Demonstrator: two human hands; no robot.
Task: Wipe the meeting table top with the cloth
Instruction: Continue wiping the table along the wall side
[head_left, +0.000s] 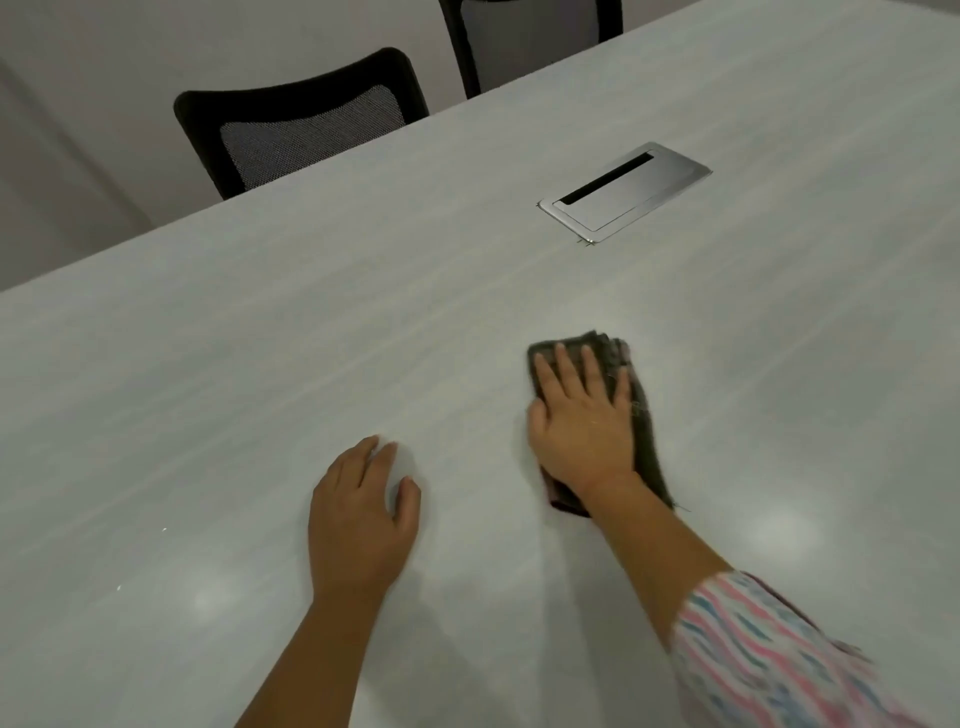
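Head view. Your right hand (582, 421) lies flat, palm down, on the cloth (618, 364). The grip is wide: all fingers (563, 366) are extended and slightly spread, pressing the cloth onto the bench (260, 364) rather than pinching it. The cloth is dark and folded. It shows beyond the fingertips, along the outer edge of the hand, and under the wrist on the near side. The hand covers the middle of the cloth.

Your left hand (361, 512) rests on the bare bench surface, to the left of the right hand and slightly nearer to you. The two hands are apart, not touching. Its grip holds nothing: the fingers are loosely curved, with the fingertips and thumb in contact with the bench top.

Your right forearm carries a striped sleeve (769, 660) in pink, blue and white, at the lower right edge of the view.

Beyond the right hand, further along the bench and well apart from the cloth, a metal cable hatch (626, 192) sits flush in the surface, with a dark slot along one long side.

Beyond the left hand, past the far bench edge, a black mesh-back chair (301, 124) stands. A second chair (535, 41) stands to its right, partly cut off by the top of the view.
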